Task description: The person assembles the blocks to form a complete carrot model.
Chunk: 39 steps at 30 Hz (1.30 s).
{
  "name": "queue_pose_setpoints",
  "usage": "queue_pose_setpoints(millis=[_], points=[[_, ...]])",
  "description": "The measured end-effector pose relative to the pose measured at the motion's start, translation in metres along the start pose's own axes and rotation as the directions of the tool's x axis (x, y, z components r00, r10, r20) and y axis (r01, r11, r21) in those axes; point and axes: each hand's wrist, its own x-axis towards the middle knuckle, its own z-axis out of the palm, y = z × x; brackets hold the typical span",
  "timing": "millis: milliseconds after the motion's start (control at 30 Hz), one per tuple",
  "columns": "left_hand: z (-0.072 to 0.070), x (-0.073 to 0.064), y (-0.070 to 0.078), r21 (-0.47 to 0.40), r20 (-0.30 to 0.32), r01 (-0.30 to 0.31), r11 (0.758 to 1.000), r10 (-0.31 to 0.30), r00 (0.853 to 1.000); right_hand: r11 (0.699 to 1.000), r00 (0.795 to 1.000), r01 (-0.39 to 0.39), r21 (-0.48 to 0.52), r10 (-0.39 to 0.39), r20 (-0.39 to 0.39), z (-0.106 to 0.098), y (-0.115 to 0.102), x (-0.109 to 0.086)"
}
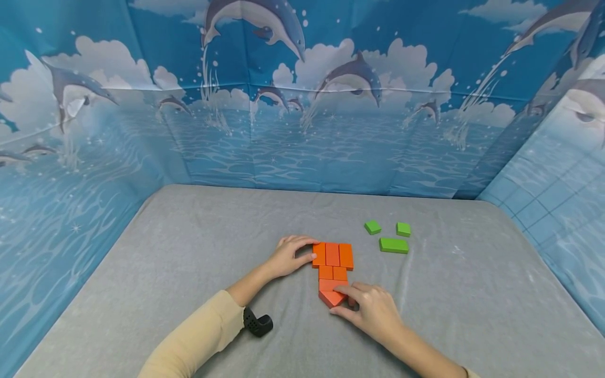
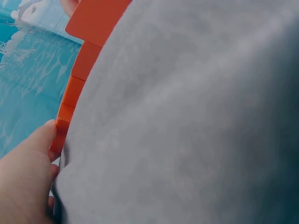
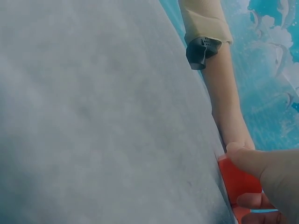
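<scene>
Moving left to right, we see an orange block shape on the grey cloth (image 1: 236, 220): a far row of three blocks (image 1: 332, 254), two small blocks (image 1: 325, 272) below it, then a wide block (image 1: 326, 285) and, nearest us, a pointed block (image 1: 332, 298). All lie edge to edge, so we judge this shape close to settled. Farther right, a tilted green square (image 1: 372, 227), a long green block (image 1: 394, 245) and another green square (image 1: 403, 229) lie apart, not joined to the rest.

Our left hand (image 1: 288, 257) has thumb and forefinger parted and fairly straight, touching the left end of the far row without closing round it. Our right hand (image 1: 371, 310) is nearly closed: thumb and curled fingers seem to pinch the pointed block, the forefinger reaching across the top.
</scene>
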Motion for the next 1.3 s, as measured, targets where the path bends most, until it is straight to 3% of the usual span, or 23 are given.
queue_pose_setpoints(millis=[167, 333, 433, 633, 767, 933, 1033, 1300], points=[[-0.001, -0.001, 0.0, -0.005, 0.004, 0.001, 1.0, -0.001, 1.0, 1.0, 1.0, -0.014, 0.006, 0.014, 0.015, -0.002, 0.001, 0.001], [-0.001, -0.001, 0.0, -0.049, -0.011, -0.01, 0.999, 0.01, 1.0, 0.99, 0.993, -0.114, 0.086, 0.113, 0.02, -0.012, 0.011, 0.007], [-0.001, -0.001, 0.0, -0.08, -0.021, -0.015, 0.997, 0.013, 1.0, 0.975, 0.986, -0.166, 0.145, 0.169, -0.008, -0.021, 0.028, 0.016], [-0.003, -0.001, 0.005, -0.071, -0.021, -0.013, 0.997, 0.011, 1.0, 0.959, 0.981, -0.168, 0.227, 0.185, -0.052, -0.037, 0.085, 0.027], [-0.004, -0.002, 0.01, -0.057, -0.013, 0.008, 0.998, -0.009, 1.0, 0.952, 0.978, -0.211, 0.221, 0.205, 0.046, -0.041, 0.123, 0.026], [-0.003, -0.007, 0.018, -0.045, -0.028, 0.048, 0.998, -0.049, 0.998, 0.925, 0.943, -0.307, 0.224, 0.263, 0.205, -0.04, 0.158, 0.021], [-0.002, -0.011, 0.02, -0.044, -0.046, 0.055, 0.997, -0.057, 0.997, 0.911, 0.927, -0.336, 0.24, 0.275, 0.254, -0.038, 0.17, 0.018], [0.005, -0.016, 0.018, -0.022, -0.082, 0.011, 1.0, -0.013, 0.997, 0.874, 0.897, -0.392, 0.287, 0.295, 0.329, -0.041, 0.184, 0.014]])
